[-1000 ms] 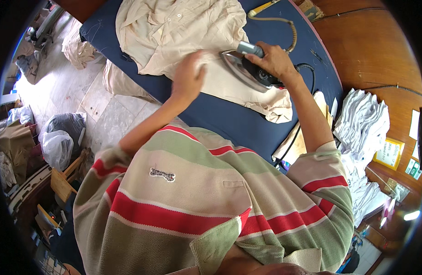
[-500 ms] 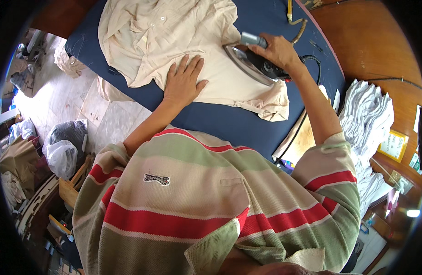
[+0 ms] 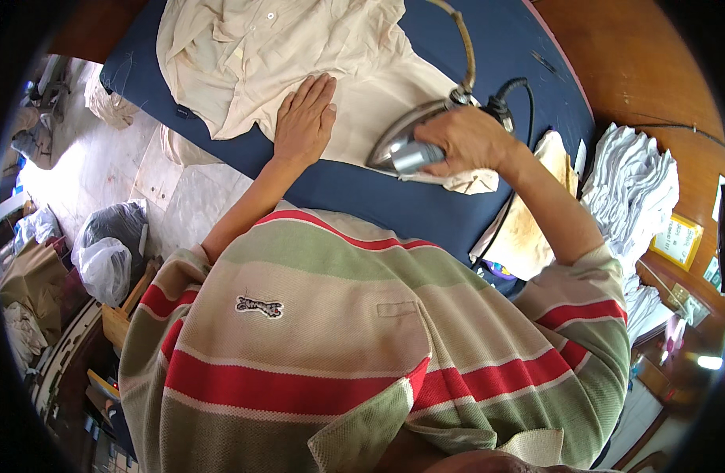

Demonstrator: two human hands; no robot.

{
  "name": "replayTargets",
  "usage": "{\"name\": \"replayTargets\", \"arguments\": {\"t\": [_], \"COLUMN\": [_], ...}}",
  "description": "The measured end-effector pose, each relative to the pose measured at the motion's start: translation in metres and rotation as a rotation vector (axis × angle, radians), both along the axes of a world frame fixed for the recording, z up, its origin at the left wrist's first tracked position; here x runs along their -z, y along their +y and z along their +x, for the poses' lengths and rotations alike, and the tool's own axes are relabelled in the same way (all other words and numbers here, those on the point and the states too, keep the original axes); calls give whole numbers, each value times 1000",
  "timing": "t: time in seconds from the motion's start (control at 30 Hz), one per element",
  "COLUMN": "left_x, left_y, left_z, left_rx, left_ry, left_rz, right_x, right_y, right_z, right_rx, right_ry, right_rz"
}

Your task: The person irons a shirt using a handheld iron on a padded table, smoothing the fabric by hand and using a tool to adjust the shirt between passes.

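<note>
The cream garment [image 3: 362, 98] lies spread on the dark blue tabletop [image 3: 339, 193], its upper part running out of view at the top and one corner reaching close to the tabletop's left edge. The left hand [image 3: 306, 122] lies flat on it near the lower edge, its grip loose, fingers side by side and thumb slightly apart, clasping nothing. The right hand's [image 3: 470, 138] grip is clamped around the handle of the iron [image 3: 402, 130], which rests on the garment's lower right part, close to its near edge. A strip of cream cloth separates the left hand from the iron.

Between garment and person runs a band of blue cover, giving some room on the near side. More blue shows to the right, up to the pink-trimmed edge, though a tan hose [image 3: 466, 47] and a black cord [image 3: 530, 110] lead off the iron there, and small snips [image 3: 546, 63] lie near that edge. Folded white cloth [image 3: 626, 185] is piled beyond the tabletop, close to the right forearm.
</note>
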State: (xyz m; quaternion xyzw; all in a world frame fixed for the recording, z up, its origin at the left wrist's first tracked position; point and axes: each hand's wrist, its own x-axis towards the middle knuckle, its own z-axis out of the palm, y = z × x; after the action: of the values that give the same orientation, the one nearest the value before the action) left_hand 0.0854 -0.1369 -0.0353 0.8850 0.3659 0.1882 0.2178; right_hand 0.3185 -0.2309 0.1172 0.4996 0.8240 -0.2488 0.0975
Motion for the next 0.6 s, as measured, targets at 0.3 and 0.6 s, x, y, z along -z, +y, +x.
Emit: {"name": "replayTargets", "arguments": {"t": [0.3, 0.6], "left_x": [2, -8], "left_y": [10, -3], "left_z": [3, -6], "left_rx": [-9, 68], "left_ry": [-142, 208], "left_rz": [-260, 225], "right_x": [3, -2], "right_y": [1, 29], "right_z": [-41, -3], "right_rx": [188, 723], "right_ry": [109, -83], "right_rz": [112, 176]}}
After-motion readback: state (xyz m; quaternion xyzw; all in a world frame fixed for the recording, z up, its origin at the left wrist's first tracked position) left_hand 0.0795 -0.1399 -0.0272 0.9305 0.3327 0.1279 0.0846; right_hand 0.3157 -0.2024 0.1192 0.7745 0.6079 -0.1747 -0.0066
